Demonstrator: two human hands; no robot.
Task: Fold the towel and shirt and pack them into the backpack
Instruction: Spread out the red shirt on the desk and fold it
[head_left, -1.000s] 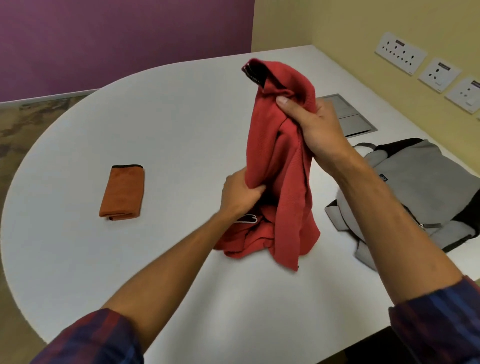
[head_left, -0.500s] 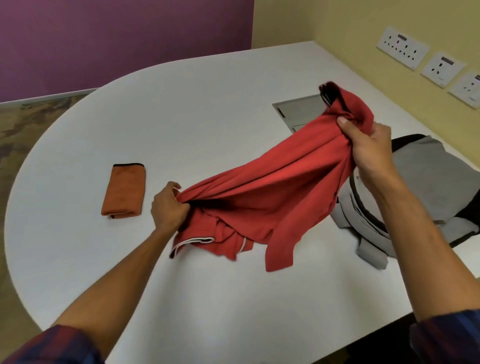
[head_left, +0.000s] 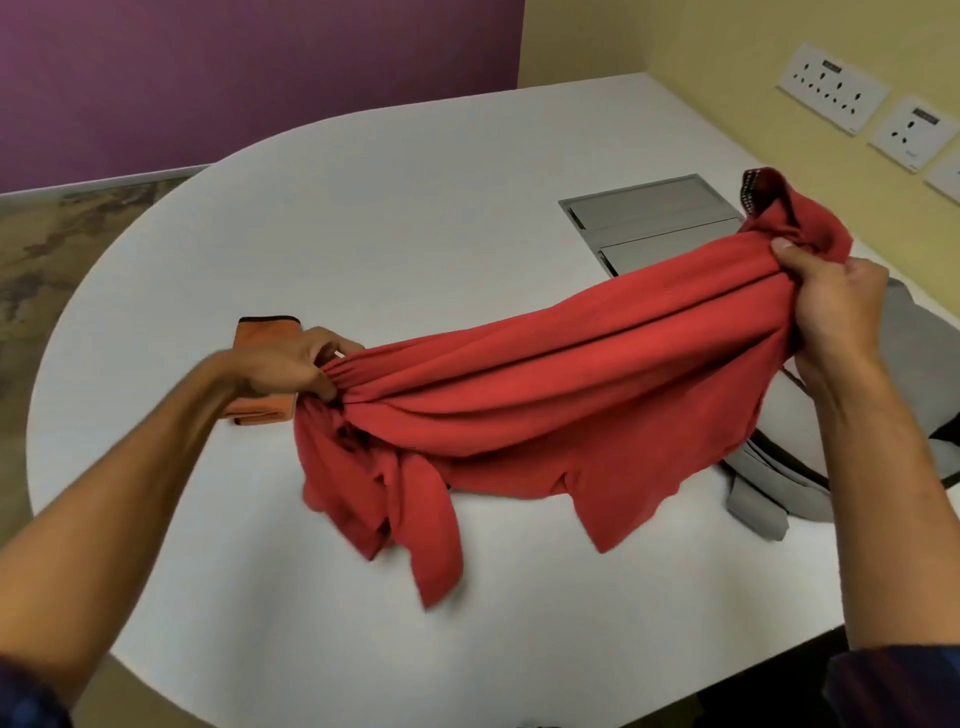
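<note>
Your left hand (head_left: 291, 366) bunches one end of the red shirt (head_left: 545, 395), right hand (head_left: 836, 306) grips the collar end, both closed tight. Long axis runs L–R between them, tails dragging on the worktop (head_left: 415, 208). Towel (head_left: 260, 332), prob. folded, sits under your left hand; backpack (head_left: 914, 332) nearer your right.

Counted: one shirt (head_left: 597, 395), one towel (head_left: 265, 332), one backpack (head_left: 914, 364), two hands (head_left: 291, 364) (head_left: 836, 306), three sockets (head_left: 831, 88) at 2 o'clock, one table (head_left: 389, 208).
</note>
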